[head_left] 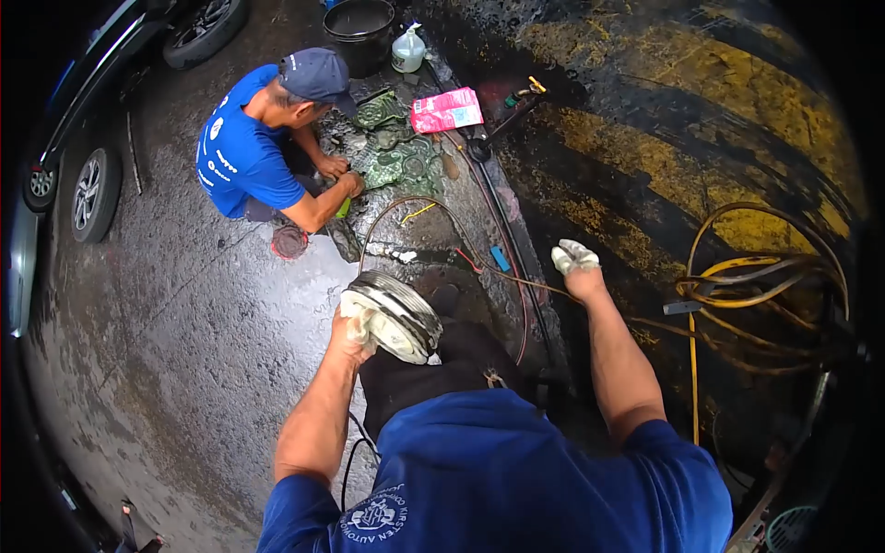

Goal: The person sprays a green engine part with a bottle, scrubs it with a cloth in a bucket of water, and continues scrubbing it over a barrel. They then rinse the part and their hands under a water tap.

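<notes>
Head view, landmark for all positions: the pink packet (447, 111). I log the left hand (361, 334) below and slightly left of the packet, well apart from it, grasping a grooved round part (395, 315) by its near left side. Part is tilted, ridges stacked along its edge, with a pale face turned toward the wearer; it sits over the dark trousers (452, 364), in front of the blue shirt (544, 470). Right hand (576, 257): below and right of the packet, clear of the part, fingers curled. I cannot make out whether anything is inside that grip. Both hands show white covering; glove or foam not resolved at my end. A thin hose (424, 200) arcs below the packet and runs right, passing near the right hand. Small blue item (500, 258) noted below and right of the packet, on the ground. Coiled hose (761, 267) observed far to the lower right of the packet. Co-worker (253, 138) crouches left of the packet, both hands (343, 177) low beside the green wet patch (396, 166). White jug (408, 51) recorded above and left of the packet, dark bucket (359, 32) just beyond it. Wheel (97, 195) lies far left of the packet.
</notes>
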`<state>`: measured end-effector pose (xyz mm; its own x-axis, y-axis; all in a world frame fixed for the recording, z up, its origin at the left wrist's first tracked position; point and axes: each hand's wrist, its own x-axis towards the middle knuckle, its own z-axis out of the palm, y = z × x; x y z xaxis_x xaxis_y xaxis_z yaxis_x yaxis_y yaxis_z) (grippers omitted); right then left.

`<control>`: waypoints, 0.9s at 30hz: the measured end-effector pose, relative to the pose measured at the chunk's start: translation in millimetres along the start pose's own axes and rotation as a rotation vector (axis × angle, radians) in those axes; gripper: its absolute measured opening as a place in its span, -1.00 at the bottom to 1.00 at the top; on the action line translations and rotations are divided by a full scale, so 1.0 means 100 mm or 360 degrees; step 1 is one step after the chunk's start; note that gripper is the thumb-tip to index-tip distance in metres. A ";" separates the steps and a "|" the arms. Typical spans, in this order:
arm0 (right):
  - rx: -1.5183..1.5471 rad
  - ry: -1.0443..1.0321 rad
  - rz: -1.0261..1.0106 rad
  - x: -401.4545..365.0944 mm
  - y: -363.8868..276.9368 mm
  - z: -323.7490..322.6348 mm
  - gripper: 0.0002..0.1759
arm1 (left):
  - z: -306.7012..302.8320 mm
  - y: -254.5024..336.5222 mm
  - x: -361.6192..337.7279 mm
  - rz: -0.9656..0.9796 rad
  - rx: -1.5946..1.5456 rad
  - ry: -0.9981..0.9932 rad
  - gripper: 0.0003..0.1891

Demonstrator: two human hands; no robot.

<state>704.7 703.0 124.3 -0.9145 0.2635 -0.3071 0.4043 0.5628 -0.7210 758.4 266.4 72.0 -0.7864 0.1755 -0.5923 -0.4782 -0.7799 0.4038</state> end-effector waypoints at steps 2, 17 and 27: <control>-0.0044 0.0018 0.0134 0.71 -0.17 0.04 -0.62 | 0.12 0.06 0.12 0.0016 -0.0051 -0.0068 -0.63; -0.0879 0.0491 0.0187 3.83 -0.86 0.46 -0.36 | 0.66 0.21 2.02 0.0140 0.0549 0.0197 -0.64; -0.1142 0.0983 -0.0551 4.94 -0.53 0.77 -0.47 | 0.76 -0.41 2.86 0.0137 0.1171 0.0689 -0.60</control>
<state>229.8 743.5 -37.0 -0.8968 0.2417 0.3707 0.2190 0.9703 -0.1028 523.3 394.5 -61.3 -0.6846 -0.2281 -0.6923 -0.6734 -0.1658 0.7205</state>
